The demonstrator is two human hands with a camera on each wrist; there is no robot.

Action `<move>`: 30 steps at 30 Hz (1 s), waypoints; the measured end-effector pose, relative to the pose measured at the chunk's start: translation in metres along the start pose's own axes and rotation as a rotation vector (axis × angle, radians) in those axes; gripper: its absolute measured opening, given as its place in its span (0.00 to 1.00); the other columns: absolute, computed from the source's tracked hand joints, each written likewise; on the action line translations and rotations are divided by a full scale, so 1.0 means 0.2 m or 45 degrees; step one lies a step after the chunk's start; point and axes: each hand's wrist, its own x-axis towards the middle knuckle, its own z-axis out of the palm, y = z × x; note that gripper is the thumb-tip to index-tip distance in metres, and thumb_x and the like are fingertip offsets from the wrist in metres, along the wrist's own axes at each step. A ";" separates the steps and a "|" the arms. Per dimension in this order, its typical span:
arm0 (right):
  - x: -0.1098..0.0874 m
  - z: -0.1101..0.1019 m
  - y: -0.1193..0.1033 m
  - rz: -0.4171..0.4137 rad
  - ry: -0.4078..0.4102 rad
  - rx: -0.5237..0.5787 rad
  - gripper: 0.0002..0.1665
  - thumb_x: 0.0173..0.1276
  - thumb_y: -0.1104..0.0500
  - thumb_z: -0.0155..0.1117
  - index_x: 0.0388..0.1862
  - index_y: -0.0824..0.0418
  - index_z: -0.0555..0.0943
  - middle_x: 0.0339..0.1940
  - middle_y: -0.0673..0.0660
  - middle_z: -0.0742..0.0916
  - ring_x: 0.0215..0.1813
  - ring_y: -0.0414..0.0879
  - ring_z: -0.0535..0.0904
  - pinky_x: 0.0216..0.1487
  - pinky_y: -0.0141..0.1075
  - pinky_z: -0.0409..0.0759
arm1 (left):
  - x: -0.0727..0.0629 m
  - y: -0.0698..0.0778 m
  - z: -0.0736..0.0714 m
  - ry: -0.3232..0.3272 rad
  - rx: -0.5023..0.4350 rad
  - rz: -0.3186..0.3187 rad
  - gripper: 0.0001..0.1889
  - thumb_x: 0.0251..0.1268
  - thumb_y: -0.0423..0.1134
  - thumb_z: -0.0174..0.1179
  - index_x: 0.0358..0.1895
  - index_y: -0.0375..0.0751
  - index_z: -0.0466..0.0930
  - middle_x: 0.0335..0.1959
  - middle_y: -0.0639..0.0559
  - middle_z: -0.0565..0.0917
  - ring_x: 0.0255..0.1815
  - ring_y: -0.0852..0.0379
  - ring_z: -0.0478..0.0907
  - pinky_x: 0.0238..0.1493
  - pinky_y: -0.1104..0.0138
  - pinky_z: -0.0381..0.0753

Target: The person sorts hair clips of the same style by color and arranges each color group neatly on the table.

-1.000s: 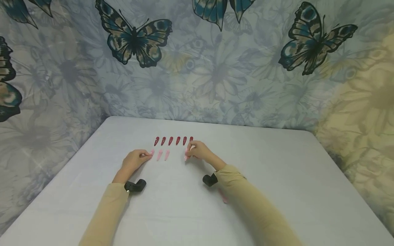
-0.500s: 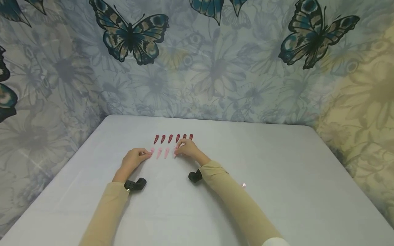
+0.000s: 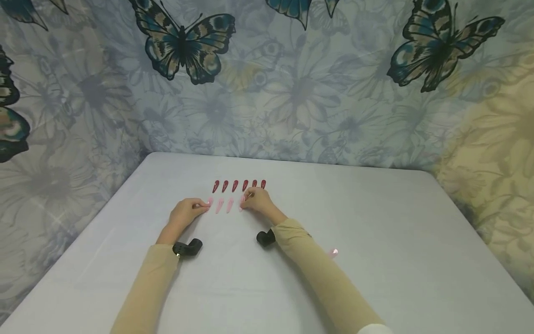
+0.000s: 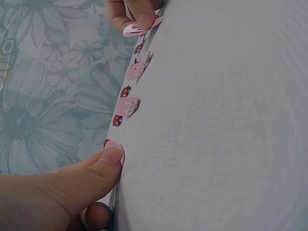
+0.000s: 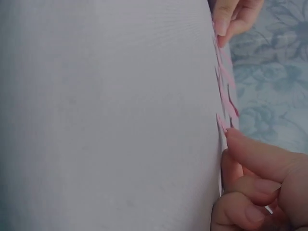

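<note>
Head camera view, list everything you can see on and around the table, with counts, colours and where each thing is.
dark red press-on nails: six, dark red, one row at the far middle of the table.
light pink press-on nails: four, pale pink, a row just nearer than the red ones; the end ones lie under the hands' fingers.
stray pink nail: one, pink, alone on the table beside the right sleeve.
table: one, white.
butterfly backdrop: one, pale blue floral cloth with dark butterflies, behind and beside the table.
wrist cameras: two, black, one on each wrist.
left hand: touches the leftmost pink nail.
right hand: pinches the rightmost pink nail.
</note>
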 end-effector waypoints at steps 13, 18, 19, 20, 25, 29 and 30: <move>-0.02 0.02 0.03 -0.083 0.090 -0.042 0.11 0.54 0.65 0.75 0.32 0.70 0.82 0.26 0.59 0.86 0.26 0.37 0.72 0.27 0.23 0.66 | 0.01 0.03 0.00 0.015 0.002 0.023 0.13 0.65 0.44 0.63 0.43 0.39 0.86 0.25 0.46 0.80 0.28 0.54 0.69 0.29 0.68 0.63; -0.02 0.01 0.04 -0.081 0.110 -0.040 0.12 0.54 0.65 0.74 0.35 0.71 0.83 0.30 0.62 0.88 0.28 0.38 0.74 0.28 0.22 0.67 | 0.01 0.04 -0.01 0.009 0.010 0.027 0.13 0.66 0.44 0.62 0.43 0.38 0.86 0.21 0.50 0.75 0.27 0.54 0.67 0.28 0.68 0.61; -0.02 0.01 0.03 -0.075 0.109 -0.034 0.13 0.54 0.65 0.74 0.35 0.71 0.83 0.31 0.62 0.88 0.28 0.38 0.75 0.28 0.22 0.67 | 0.01 0.04 -0.02 0.008 0.011 0.027 0.13 0.66 0.44 0.62 0.43 0.38 0.86 0.22 0.50 0.75 0.27 0.54 0.67 0.29 0.68 0.61; -0.02 0.01 0.03 -0.067 0.107 -0.032 0.13 0.54 0.65 0.74 0.36 0.71 0.83 0.32 0.62 0.88 0.28 0.38 0.76 0.28 0.22 0.68 | 0.01 0.04 -0.02 0.008 0.010 0.023 0.13 0.66 0.44 0.62 0.44 0.38 0.86 0.22 0.49 0.76 0.28 0.54 0.67 0.29 0.68 0.61; 0.01 0.02 0.02 -0.032 0.059 -0.008 0.14 0.53 0.65 0.76 0.36 0.71 0.84 0.33 0.63 0.89 0.30 0.42 0.81 0.31 0.27 0.76 | -0.01 0.03 -0.02 0.022 -0.005 0.005 0.13 0.66 0.44 0.62 0.43 0.37 0.86 0.24 0.49 0.75 0.28 0.54 0.67 0.30 0.67 0.62; 0.10 0.06 0.12 -0.097 0.052 0.002 0.15 0.50 0.56 0.80 0.29 0.64 0.84 0.26 0.56 0.88 0.28 0.42 0.81 0.31 0.31 0.78 | -0.02 0.02 -0.01 0.019 -0.017 0.011 0.13 0.66 0.44 0.62 0.42 0.36 0.85 0.23 0.49 0.76 0.27 0.55 0.66 0.29 0.67 0.62; 0.12 0.07 0.15 -0.089 0.050 0.003 0.15 0.50 0.55 0.80 0.29 0.63 0.85 0.25 0.55 0.88 0.28 0.42 0.81 0.31 0.32 0.78 | -0.02 0.02 0.00 0.018 -0.018 0.011 0.13 0.66 0.44 0.62 0.42 0.36 0.85 0.23 0.49 0.76 0.27 0.55 0.67 0.29 0.68 0.62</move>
